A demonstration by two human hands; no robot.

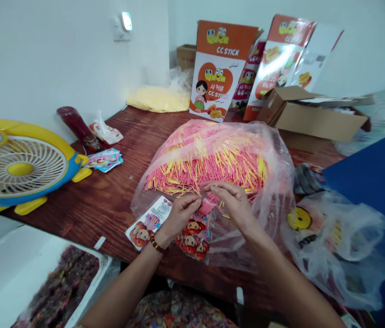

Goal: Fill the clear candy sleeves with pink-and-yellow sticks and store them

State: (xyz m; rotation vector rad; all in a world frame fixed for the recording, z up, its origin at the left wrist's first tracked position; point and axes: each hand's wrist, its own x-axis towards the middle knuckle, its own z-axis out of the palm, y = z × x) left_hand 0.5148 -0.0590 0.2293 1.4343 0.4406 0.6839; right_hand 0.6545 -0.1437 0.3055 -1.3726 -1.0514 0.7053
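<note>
A big clear plastic bag [274, 150] full of pink and yellow sticks [213, 166] lies on the wooden table [110, 200]. My left hand [179, 214] is closed around a small printed packet [192, 237] with cartoon faces, held upright at the bag's near edge. My right hand [233, 200] pinches a bunch of pink sticks [209, 203] at the mouth of that packet. A second printed packet [148, 223] lies flat on the table, left of my left hand.
A yellow and blue fan [18, 166] stands at the left. Printed packets [105, 159] and a dark red bottle [74, 123] lie beyond it. CC Stick cartons [223, 68] and an open cardboard box [311, 118] stand at the back. A crumpled plastic bag [342, 246] lies right.
</note>
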